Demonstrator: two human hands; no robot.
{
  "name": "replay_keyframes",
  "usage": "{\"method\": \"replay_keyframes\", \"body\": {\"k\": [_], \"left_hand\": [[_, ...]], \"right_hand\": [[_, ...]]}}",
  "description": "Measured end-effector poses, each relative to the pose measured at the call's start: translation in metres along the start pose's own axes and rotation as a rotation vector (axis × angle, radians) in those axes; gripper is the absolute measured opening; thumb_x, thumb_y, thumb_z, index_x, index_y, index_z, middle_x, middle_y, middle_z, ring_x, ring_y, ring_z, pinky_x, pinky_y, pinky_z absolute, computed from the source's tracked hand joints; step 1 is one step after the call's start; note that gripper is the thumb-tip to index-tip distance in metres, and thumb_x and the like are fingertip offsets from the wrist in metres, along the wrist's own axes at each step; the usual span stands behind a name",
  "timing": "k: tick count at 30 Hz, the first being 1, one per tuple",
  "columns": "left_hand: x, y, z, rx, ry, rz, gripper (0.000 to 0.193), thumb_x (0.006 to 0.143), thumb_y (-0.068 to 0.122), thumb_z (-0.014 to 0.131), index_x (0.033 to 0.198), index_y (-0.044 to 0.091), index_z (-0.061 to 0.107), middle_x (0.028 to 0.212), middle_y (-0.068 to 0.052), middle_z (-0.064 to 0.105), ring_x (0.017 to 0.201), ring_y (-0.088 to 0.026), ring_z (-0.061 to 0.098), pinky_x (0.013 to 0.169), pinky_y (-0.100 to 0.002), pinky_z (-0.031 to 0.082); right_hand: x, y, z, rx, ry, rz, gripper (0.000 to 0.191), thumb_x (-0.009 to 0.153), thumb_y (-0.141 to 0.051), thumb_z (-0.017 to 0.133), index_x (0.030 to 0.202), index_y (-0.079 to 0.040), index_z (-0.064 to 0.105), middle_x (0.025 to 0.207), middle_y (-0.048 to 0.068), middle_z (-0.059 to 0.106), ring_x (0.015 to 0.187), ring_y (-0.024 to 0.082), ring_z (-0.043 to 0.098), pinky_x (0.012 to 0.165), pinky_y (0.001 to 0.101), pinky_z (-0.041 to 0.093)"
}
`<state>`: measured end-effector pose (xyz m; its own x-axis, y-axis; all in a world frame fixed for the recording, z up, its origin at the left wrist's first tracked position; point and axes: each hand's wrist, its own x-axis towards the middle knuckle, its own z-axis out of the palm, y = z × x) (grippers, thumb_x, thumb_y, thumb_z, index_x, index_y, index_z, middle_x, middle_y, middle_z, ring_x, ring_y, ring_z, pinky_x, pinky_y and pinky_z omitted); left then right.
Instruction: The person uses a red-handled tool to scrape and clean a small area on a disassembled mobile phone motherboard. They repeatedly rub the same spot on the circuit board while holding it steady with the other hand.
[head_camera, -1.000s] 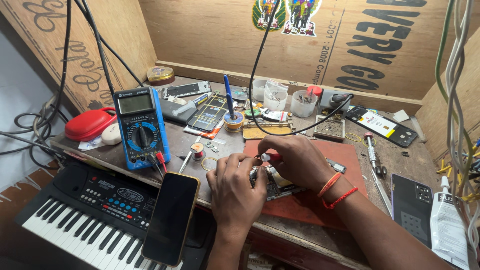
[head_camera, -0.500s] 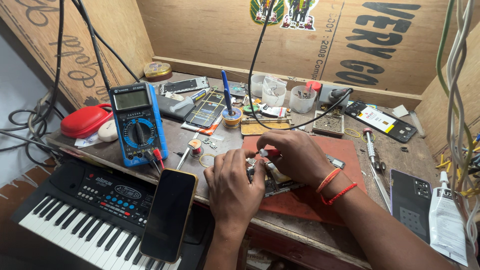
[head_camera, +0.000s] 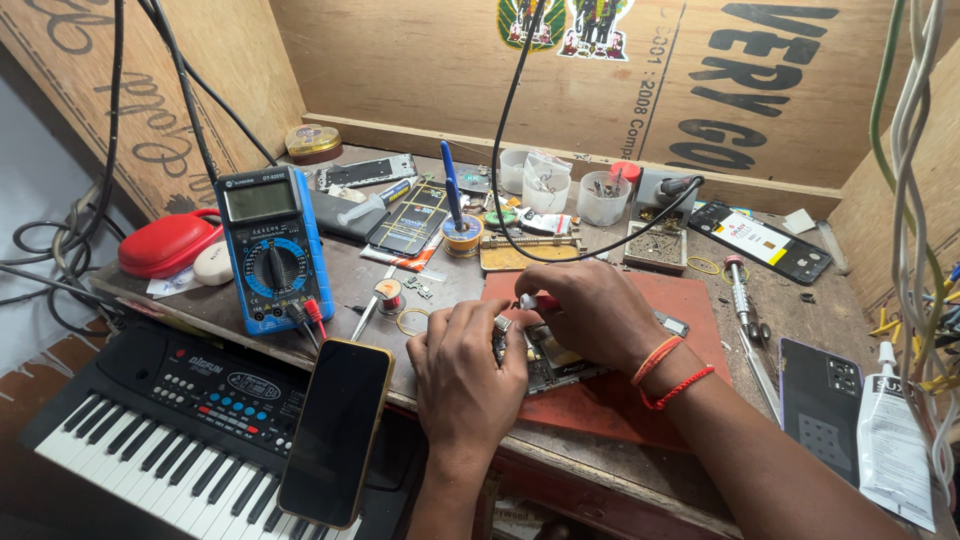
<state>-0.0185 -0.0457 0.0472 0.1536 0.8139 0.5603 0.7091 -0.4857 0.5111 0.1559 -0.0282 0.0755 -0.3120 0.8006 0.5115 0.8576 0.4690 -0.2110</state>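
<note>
Since a second ago, little is changed: the phone (head_camera: 548, 358) is still steadied by the left hand (head_camera: 465, 370). A red-handled tool (head_camera: 537, 301) is kept gripped in the right hand (head_camera: 590, 312) fingers, so the work is judged ongoing.

Left of our hands we see a blue multimeter (head_camera: 272, 248) standing on the bench, a red case (head_camera: 168, 243) beyond it. A dark phone (head_camera: 336, 430) lies just below our left hand, overhanging a black keyboard (head_camera: 170, 420). Past our hands sit white plastic cups (head_camera: 547, 187); a screwdriver (head_camera: 741, 291) lies to our right.
</note>
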Motion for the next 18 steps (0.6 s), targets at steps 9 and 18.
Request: {"method": "replay_keyframes", "body": {"k": [9,18], "left_hand": [[-0.0007,-0.0023,0.0028,0.033,-0.015,-0.002,0.025,0.095,0.028,0.062,0.113,0.013,0.072,0.109,-0.002,0.071,0.110,-0.021,0.061,0.095,-0.043,0.039],[-0.0002,-0.0022,0.0027,0.041,-0.011,-0.002,0.026,0.098,0.033,0.059,0.107,0.012,0.071,0.106,-0.003,0.071,0.108,-0.022,0.061,0.095,-0.044,0.039]], "right_hand": [[-0.0020,-0.0047,-0.0021,0.098,0.057,-0.074,0.020,0.081,-0.002,0.072,0.097,-0.013,0.068,0.084,0.006,0.074,0.073,0.030,0.072,0.060,0.0432,0.053],[-0.0034,-0.0060,-0.0048,0.119,0.059,-0.132,0.026,0.078,0.001,0.073,0.099,-0.013,0.067,0.084,0.006,0.074,0.075,0.031,0.071,0.060,0.0432,0.053]]}}
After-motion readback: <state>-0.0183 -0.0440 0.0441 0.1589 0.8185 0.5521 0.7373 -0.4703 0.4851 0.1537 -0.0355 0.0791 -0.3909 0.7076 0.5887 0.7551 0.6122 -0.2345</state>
